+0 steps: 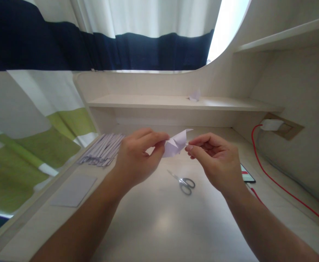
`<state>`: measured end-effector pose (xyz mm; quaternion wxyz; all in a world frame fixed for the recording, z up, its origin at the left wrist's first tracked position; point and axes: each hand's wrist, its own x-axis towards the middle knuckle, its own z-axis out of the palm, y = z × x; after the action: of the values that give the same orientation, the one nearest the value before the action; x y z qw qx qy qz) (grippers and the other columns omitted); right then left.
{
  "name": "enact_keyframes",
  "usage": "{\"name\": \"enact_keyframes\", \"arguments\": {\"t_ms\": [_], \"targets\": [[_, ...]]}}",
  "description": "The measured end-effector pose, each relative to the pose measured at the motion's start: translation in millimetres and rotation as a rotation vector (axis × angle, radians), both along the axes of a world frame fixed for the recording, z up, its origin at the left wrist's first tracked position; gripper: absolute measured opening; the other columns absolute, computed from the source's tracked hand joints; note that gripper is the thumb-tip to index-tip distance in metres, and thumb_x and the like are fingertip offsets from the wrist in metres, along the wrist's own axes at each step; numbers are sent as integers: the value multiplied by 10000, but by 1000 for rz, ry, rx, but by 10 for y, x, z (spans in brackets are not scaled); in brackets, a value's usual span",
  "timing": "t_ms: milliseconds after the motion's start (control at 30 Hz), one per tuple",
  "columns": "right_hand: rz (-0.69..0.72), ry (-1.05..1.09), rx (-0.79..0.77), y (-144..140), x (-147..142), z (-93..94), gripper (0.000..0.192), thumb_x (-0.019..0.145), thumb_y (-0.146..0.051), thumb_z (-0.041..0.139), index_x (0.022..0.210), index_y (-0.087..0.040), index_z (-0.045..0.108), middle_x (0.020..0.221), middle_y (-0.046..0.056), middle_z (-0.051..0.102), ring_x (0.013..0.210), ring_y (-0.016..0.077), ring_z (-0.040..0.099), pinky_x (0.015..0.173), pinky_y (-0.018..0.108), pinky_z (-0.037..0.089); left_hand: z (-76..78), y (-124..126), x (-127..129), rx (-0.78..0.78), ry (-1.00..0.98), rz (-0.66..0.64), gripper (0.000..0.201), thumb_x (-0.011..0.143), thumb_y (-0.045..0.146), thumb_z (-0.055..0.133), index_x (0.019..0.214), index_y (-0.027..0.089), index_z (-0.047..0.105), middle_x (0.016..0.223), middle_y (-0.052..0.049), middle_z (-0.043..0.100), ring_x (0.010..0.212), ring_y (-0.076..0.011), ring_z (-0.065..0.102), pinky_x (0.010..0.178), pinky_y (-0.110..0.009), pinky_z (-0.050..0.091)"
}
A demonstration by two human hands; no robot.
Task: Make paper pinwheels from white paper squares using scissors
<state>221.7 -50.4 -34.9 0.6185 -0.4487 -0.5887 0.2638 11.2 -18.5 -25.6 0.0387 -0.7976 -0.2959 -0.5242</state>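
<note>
My left hand [140, 156] pinches the left side of a white origami paper figure [176, 142] between thumb and fingers, above the desk. A thin point of the folded paper sticks out to the upper right. At its right edge, my right hand [216, 156] is closed, thumb and forefinger pinched on a small part of the paper. The pinched bit itself is mostly hidden. Below the hands lies a pair of scissors [185, 183] with dark handles, blades toward the upper left.
A bundle of folded paper strips [102, 149] and a stack of white paper sheets [74, 190] lie at left. Another small folded paper piece [194, 95] stands on the shelf [148, 102]. At right are a phone [248, 174], a red cable [274, 180] and a white charger [271, 125].
</note>
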Motion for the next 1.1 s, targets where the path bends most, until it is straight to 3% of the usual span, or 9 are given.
{"name": "enact_keyframes", "arguments": {"t_ms": [167, 567, 767, 900, 1100], "targets": [[83, -27, -19, -23, 57, 58, 100, 779, -147, 816, 814, -222, 761, 752, 2, 752, 672, 142, 665, 612, 261, 511, 28, -36, 11, -63, -18, -74, 258, 875, 36, 651, 1005, 186, 817, 812, -7, 699, 677, -86, 617, 533, -182, 433], [336, 153, -101, 35, 144, 95, 96, 766, -132, 814, 760, -215, 766, 673, -9, 714, 600, 124, 635, 573, 249, 514, 72, -50, -18, -143, -82, -163, 291, 879, 20, 650, 1007, 210, 829, 840, -4, 692, 717, -89, 628, 628, -207, 490], [246, 80, -60, -8, 114, 87, 112, 773, -144, 826, 757, -220, 747, 710, -4, 725, 633, 139, 650, 601, 272, 517, 10, -12, -40, -397, -185, -236, 239, 939, 133, 640, 1084, 253, 786, 850, -17, 746, 688, -130, 654, 589, -243, 514], [186, -25, -18, -35, 104, 55, 104, 795, -178, 834, 795, -228, 743, 765, 10, 741, 708, 169, 675, 653, 301, 532, -10, 21, -55, -543, -258, -349, 296, 943, 165, 634, 1213, 282, 658, 638, 46, 610, 521, -115, 569, 486, -234, 467], [188, -73, -16, -35, 117, 21, 111, 804, -195, 846, 803, -242, 745, 782, 13, 748, 700, 179, 679, 607, 303, 511, 99, 12, -66, -653, -208, -398, 153, 898, 114, 613, 901, 192, 744, 761, -11, 715, 655, -125, 670, 585, -229, 557]]}}
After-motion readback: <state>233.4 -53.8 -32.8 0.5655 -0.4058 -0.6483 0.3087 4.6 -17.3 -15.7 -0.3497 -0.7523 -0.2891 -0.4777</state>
